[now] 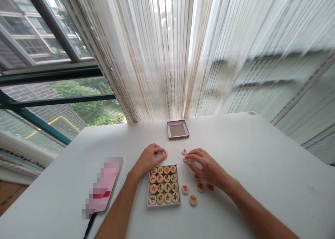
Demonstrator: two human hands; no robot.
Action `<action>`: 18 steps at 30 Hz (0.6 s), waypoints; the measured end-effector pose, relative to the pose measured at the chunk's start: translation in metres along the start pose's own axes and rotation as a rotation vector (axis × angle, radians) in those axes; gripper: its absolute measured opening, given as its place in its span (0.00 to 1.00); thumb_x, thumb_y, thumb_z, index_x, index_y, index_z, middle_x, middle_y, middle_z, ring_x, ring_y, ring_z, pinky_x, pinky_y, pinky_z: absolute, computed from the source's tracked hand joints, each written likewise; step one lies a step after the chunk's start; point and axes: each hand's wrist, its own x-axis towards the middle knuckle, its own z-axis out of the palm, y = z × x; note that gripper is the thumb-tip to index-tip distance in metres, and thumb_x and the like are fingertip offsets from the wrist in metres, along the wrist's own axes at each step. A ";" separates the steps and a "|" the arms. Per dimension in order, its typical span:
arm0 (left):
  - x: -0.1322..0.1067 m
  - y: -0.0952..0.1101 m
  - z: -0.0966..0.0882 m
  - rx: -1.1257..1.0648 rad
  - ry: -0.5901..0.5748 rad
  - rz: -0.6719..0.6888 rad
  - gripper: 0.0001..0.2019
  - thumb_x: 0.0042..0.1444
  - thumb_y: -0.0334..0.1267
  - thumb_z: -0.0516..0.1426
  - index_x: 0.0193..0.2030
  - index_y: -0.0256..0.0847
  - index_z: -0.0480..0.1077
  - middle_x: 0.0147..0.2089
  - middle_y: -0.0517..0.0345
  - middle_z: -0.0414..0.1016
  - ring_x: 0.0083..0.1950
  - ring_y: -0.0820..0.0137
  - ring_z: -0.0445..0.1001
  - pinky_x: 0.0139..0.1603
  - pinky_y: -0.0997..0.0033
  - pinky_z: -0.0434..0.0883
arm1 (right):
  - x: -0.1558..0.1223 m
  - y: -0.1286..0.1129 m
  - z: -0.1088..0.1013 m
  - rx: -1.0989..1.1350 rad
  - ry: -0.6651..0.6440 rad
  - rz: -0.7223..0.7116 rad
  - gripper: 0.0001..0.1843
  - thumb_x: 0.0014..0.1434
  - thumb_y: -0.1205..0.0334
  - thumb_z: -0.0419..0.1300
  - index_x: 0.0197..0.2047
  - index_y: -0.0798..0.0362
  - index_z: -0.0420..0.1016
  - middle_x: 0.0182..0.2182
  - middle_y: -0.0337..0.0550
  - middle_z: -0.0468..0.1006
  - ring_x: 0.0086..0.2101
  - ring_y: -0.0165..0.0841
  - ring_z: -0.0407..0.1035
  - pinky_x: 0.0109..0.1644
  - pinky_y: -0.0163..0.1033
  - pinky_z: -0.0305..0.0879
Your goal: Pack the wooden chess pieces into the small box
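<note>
Between the thumb and fingers of my left hand (151, 156) is a round xiangqi piece (165, 153) with a red character, just beyond the box. My right hand (202, 162) has its fingertips on another red-marked xiangqi piece (185, 159) at the right. A further piece (184, 151) lies just past those fingertips. Below my left hand sits a square box (163, 206) filled with rows of pieces, some lettered red and some black. Several loose red pieces (193, 199) lie right of the box, some partly under my right hand.
The box lid (178, 137) lies at the back of the white table (230, 137). A pink phone-like object (111, 181), partly pixelated, rests at the left with a dark strap (89, 226). Behind the table hang striped curtains (167, 75) beside a window (47, 103).
</note>
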 end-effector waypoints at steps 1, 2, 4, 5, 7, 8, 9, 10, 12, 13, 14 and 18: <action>0.000 0.000 -0.001 -0.010 0.001 -0.003 0.16 0.57 0.50 0.61 0.44 0.42 0.79 0.44 0.52 0.76 0.41 0.65 0.74 0.46 0.66 0.71 | 0.000 -0.001 0.000 0.001 0.006 0.001 0.11 0.67 0.63 0.57 0.51 0.48 0.76 0.46 0.49 0.79 0.49 0.42 0.70 0.54 0.51 0.70; -0.001 0.000 -0.002 -0.022 0.005 -0.003 0.15 0.58 0.50 0.61 0.44 0.42 0.79 0.44 0.52 0.77 0.40 0.66 0.75 0.45 0.67 0.72 | 0.000 -0.001 -0.001 0.003 0.014 0.001 0.11 0.67 0.63 0.57 0.50 0.48 0.76 0.45 0.48 0.79 0.48 0.42 0.71 0.54 0.51 0.71; -0.002 0.003 -0.004 -0.049 0.021 -0.003 0.15 0.58 0.49 0.60 0.45 0.42 0.78 0.44 0.53 0.78 0.40 0.66 0.75 0.45 0.67 0.72 | 0.001 -0.003 -0.001 0.012 0.028 0.003 0.11 0.67 0.62 0.57 0.50 0.47 0.76 0.45 0.49 0.79 0.48 0.42 0.71 0.54 0.51 0.71; -0.003 0.007 -0.006 -0.058 0.029 -0.005 0.15 0.58 0.49 0.60 0.45 0.42 0.77 0.43 0.54 0.79 0.40 0.66 0.76 0.44 0.68 0.72 | 0.001 -0.003 0.000 0.021 0.034 0.007 0.11 0.67 0.62 0.57 0.50 0.47 0.76 0.45 0.49 0.79 0.48 0.42 0.71 0.54 0.50 0.71; -0.005 0.016 -0.008 -0.072 0.034 0.000 0.14 0.59 0.47 0.60 0.46 0.42 0.76 0.41 0.56 0.80 0.39 0.67 0.76 0.42 0.69 0.71 | 0.000 -0.005 0.001 0.056 0.050 0.022 0.11 0.67 0.63 0.57 0.51 0.47 0.75 0.45 0.48 0.79 0.47 0.41 0.72 0.54 0.49 0.71; -0.006 0.023 -0.008 -0.082 0.029 0.007 0.13 0.59 0.46 0.60 0.47 0.42 0.76 0.40 0.57 0.80 0.38 0.67 0.76 0.41 0.70 0.71 | -0.001 -0.006 0.002 0.084 0.057 0.032 0.12 0.67 0.63 0.57 0.52 0.47 0.75 0.45 0.48 0.79 0.48 0.40 0.72 0.54 0.48 0.71; -0.008 0.030 -0.008 -0.099 0.017 0.022 0.13 0.58 0.45 0.60 0.47 0.43 0.75 0.39 0.58 0.80 0.37 0.68 0.77 0.39 0.71 0.71 | -0.002 -0.008 0.003 0.117 0.064 0.041 0.12 0.67 0.63 0.56 0.53 0.47 0.74 0.46 0.48 0.78 0.48 0.40 0.73 0.54 0.47 0.71; -0.011 0.037 -0.007 -0.124 0.005 0.041 0.13 0.58 0.45 0.61 0.47 0.43 0.75 0.40 0.59 0.80 0.36 0.69 0.77 0.37 0.71 0.70 | -0.002 -0.009 0.004 0.155 0.069 0.049 0.13 0.67 0.63 0.56 0.53 0.47 0.74 0.46 0.48 0.78 0.47 0.39 0.73 0.54 0.46 0.71; -0.016 0.052 -0.004 -0.190 -0.031 0.082 0.12 0.57 0.44 0.62 0.47 0.43 0.74 0.39 0.59 0.80 0.34 0.71 0.76 0.35 0.73 0.69 | -0.004 -0.013 0.006 0.235 0.075 0.065 0.12 0.67 0.63 0.57 0.53 0.48 0.73 0.46 0.47 0.79 0.46 0.38 0.74 0.52 0.44 0.72; -0.019 0.058 -0.001 -0.225 -0.049 0.097 0.12 0.57 0.43 0.62 0.46 0.42 0.74 0.38 0.60 0.80 0.33 0.71 0.76 0.35 0.73 0.69 | -0.004 -0.015 0.007 0.274 0.078 0.077 0.11 0.66 0.63 0.58 0.52 0.49 0.73 0.44 0.47 0.79 0.44 0.37 0.74 0.51 0.43 0.73; -0.021 0.062 0.002 -0.263 -0.062 0.107 0.12 0.57 0.43 0.63 0.46 0.42 0.74 0.37 0.60 0.80 0.32 0.72 0.75 0.34 0.73 0.69 | -0.004 -0.018 0.007 0.312 0.078 0.091 0.10 0.66 0.62 0.58 0.50 0.49 0.73 0.43 0.46 0.79 0.42 0.36 0.75 0.49 0.42 0.73; -0.027 0.071 0.011 -0.398 -0.099 0.094 0.14 0.56 0.44 0.64 0.46 0.41 0.74 0.34 0.59 0.81 0.31 0.72 0.73 0.32 0.75 0.68 | -0.001 -0.026 0.009 0.487 0.067 0.172 0.07 0.65 0.61 0.60 0.46 0.51 0.75 0.39 0.44 0.80 0.39 0.35 0.76 0.46 0.40 0.74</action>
